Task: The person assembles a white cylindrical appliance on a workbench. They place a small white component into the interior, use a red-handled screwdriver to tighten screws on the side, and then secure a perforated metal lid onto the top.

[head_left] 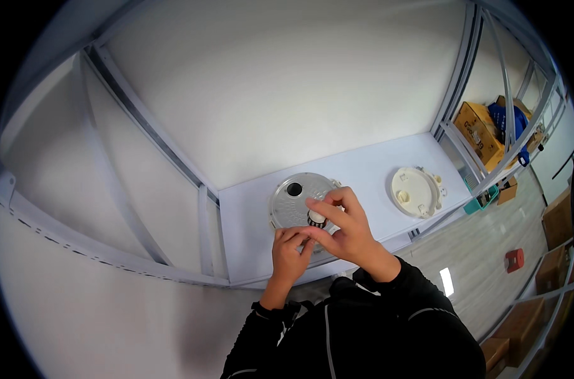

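A round silver metal disc [280, 205], like a pot lid or appliance cover, lies on the white tabletop in front of me. Near its far edge is a round black opening or cap [294, 189]. Over its near right part, my right hand [347, 230] has its thumb and index finger around a small round piece [316, 218], white on top with a black ribbed side. My left hand [290, 256] is at the disc's near edge, fingers drawn together against the right thumb. Whatever lies between the left fingertips is hidden.
A round cream plastic part [416, 192] with small pieces in it lies on the right of the white table [369, 170]. Grey metal posts [149, 139] frame the table. Beyond its right end are cardboard boxes [479, 132], a teal basket [483, 201] and a red stool [514, 260].
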Motion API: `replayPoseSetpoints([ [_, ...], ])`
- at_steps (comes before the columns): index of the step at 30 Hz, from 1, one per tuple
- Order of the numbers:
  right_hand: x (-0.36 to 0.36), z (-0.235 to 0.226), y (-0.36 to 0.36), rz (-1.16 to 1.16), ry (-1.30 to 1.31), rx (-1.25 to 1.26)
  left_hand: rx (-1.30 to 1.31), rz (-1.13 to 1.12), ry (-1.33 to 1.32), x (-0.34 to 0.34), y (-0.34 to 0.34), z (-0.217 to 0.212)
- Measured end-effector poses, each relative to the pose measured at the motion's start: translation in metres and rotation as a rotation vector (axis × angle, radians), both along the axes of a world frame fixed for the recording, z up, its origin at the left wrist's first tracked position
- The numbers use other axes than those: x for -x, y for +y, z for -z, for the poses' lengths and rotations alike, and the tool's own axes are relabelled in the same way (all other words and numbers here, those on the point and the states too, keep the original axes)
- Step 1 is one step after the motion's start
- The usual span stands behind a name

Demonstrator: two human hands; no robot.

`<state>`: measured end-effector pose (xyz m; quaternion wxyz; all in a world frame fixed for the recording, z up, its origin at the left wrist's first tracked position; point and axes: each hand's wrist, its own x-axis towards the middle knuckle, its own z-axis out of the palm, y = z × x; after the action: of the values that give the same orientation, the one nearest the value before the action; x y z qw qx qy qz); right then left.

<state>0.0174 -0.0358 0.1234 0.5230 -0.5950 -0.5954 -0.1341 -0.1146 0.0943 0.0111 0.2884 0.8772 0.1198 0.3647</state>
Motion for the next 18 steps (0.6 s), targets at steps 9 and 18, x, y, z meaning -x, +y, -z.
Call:
replayPoseSetpoints([
  [9,0.002,-0.002,-0.002,-0.109,0.179,0.267,0.057,0.077,-0.047,0.009,0.005,-0.011],
  [18,-0.001,0.0,0.0,-0.097,0.143,0.159,-0.093,-0.02,0.04,0.03,0.037,-0.014],
])
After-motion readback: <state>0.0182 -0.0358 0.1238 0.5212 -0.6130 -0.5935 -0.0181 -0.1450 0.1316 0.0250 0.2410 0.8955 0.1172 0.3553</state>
